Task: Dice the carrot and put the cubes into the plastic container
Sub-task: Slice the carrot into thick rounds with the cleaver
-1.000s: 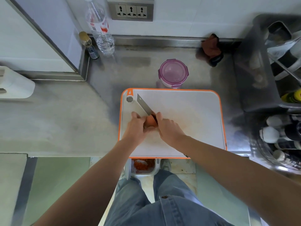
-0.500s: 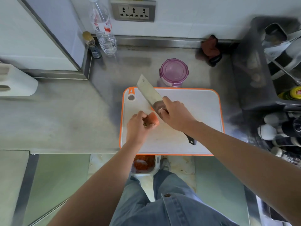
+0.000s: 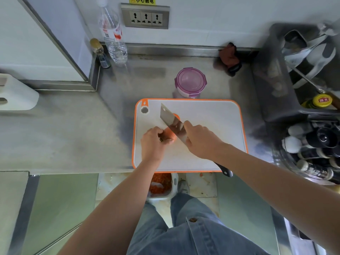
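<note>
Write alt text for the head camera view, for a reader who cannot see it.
Seen from above, a person's left hand holds a carrot piece on a white, orange-rimmed cutting board while the right hand holds a cleaver over it. A closed purple-lidded plastic container stands on the steel counter just behind the board.

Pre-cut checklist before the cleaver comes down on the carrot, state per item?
1. Left hand grips the carrot on the cutting board: ok.
2. Right hand holds the cleaver, blade tilted over the carrot: ok.
3. Left fingers clear of the blade: cannot tell, they curl close beside it.
4. Bare board right of the carrot for cubes: ok.
5. Purple-lidded container behind the board open: not ok, lid on.
6. White tub below the counter edge, holding orange bits, open: ok.
</note>
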The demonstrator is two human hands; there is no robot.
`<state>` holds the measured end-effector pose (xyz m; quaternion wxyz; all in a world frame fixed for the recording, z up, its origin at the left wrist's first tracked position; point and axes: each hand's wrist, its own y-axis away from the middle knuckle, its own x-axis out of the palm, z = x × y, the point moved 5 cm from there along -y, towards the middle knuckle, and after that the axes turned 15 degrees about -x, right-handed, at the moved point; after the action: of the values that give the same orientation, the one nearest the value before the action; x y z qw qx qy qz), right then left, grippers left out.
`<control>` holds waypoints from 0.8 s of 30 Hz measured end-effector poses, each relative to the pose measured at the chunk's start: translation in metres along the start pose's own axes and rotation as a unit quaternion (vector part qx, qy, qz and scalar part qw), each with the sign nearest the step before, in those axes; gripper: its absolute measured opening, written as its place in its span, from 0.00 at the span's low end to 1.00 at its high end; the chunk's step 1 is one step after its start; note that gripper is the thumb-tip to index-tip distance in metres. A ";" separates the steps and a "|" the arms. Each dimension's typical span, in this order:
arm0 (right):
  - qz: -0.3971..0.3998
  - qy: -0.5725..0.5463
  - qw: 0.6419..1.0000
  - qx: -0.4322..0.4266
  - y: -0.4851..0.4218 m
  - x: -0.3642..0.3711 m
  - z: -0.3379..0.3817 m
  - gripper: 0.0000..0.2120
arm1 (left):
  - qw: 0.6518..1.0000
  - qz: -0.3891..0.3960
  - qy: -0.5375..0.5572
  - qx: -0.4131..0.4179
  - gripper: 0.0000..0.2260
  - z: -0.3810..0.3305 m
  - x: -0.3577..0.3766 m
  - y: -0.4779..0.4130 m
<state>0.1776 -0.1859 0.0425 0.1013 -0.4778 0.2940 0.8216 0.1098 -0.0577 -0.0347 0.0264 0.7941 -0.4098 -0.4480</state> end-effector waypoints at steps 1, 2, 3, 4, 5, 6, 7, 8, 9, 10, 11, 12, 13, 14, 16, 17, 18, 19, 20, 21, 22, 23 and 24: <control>0.006 0.002 1.000 0.000 0.003 0.001 -0.001 0.10 | 1.000 0.001 -0.002 0.003 0.17 0.000 0.000 0.000; 0.012 0.003 1.000 0.000 0.005 0.001 -0.002 0.10 | 1.000 0.002 -0.003 0.004 0.17 0.000 0.000 -0.001; 0.017 0.002 1.000 -0.001 0.006 0.002 -0.002 0.09 | 1.000 0.004 -0.002 0.006 0.17 0.000 0.000 -0.001; 0.020 0.000 1.000 0.000 0.006 0.003 -0.002 0.10 | 1.000 0.004 -0.002 0.008 0.17 -0.001 0.000 0.000; 0.021 -0.005 1.000 0.002 0.004 0.003 -0.002 0.10 | 1.000 0.003 -0.002 0.010 0.17 -0.001 -0.001 0.000; 0.023 -0.010 1.000 0.004 0.002 0.005 -0.002 0.10 | 1.000 0.001 -0.003 0.010 0.17 -0.002 -0.001 0.001; 0.023 -0.013 1.000 0.006 0.000 0.006 -0.001 0.11 | 1.000 -0.001 -0.003 0.010 0.17 -0.002 -0.002 0.001; 0.021 -0.017 1.000 0.007 -0.003 0.008 -0.001 0.12 | 1.000 -0.002 -0.002 0.009 0.17 -0.002 -0.002 0.001; 0.018 -0.021 1.000 0.007 -0.005 0.010 -0.001 0.12 | 1.000 -0.003 -0.002 0.009 0.17 -0.003 -0.003 0.002; 0.013 -0.024 1.000 0.007 -0.006 0.012 -0.001 0.13 | 1.000 -0.004 -0.003 0.010 0.17 -0.003 -0.003 0.001; 0.009 -0.025 1.000 0.008 -0.008 0.014 -0.001 0.13 | 1.000 -0.003 -0.004 0.011 0.17 -0.003 -0.003 0.000; 0.006 -0.026 1.000 0.009 -0.009 0.015 -0.002 0.13 | 1.000 0.001 -0.005 0.009 0.16 -0.003 -0.003 -0.001; 0.005 -0.026 1.000 0.010 -0.010 0.016 -0.002 0.13 | 1.000 0.004 -0.006 0.007 0.16 -0.003 -0.003 -0.002; 0.003 -0.026 1.000 0.011 -0.012 0.018 -0.003 0.14 | 1.000 0.009 -0.007 0.003 0.15 -0.003 -0.003 -0.004; 0.001 -0.026 1.000 0.011 -0.016 0.019 -0.003 0.15 | 1.000 0.019 0.002 -0.006 0.15 -0.002 -0.003 -0.008; -0.001 -0.026 1.000 0.011 -0.019 0.020 -0.003 0.15 | 1.000 0.024 0.008 -0.010 0.15 -0.003 -0.003 -0.009; -0.005 -0.027 1.000 0.010 -0.021 0.021 -0.003 0.15 | 0.999 0.030 0.012 -0.014 0.15 -0.003 -0.004 -0.011; -0.009 -0.028 1.000 0.010 -0.024 0.023 -0.003 0.15 | 0.999 0.036 0.011 -0.016 0.15 -0.004 -0.004 -0.012; -0.012 -0.029 0.999 0.011 -0.027 0.024 -0.002 0.16 | 0.999 0.042 0.010 -0.018 0.15 -0.005 -0.005 -0.013; -0.014 -0.030 0.999 0.012 -0.030 0.026 -0.001 0.16 | 0.999 0.046 0.008 -0.021 0.15 -0.005 -0.005 -0.013; -0.014 -0.030 0.999 0.013 -0.033 0.027 -0.001 0.16 | 0.999 0.047 0.006 -0.024 0.15 -0.005 -0.006 -0.014; -0.014 -0.029 0.999 0.013 -0.036 0.029 -0.001 0.16 | 0.999 0.047 0.003 -0.026 0.15 -0.005 -0.007 -0.015; -0.013 -0.029 0.999 0.014 -0.037 0.031 -0.002 0.17 | 0.999 0.046 -0.001 -0.027 0.15 -0.005 -0.007 -0.017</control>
<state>0.1794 -0.1604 0.0015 0.1273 -0.4565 0.2961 0.8293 0.1220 -0.0436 -0.0339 0.0682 0.7731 -0.4338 -0.4576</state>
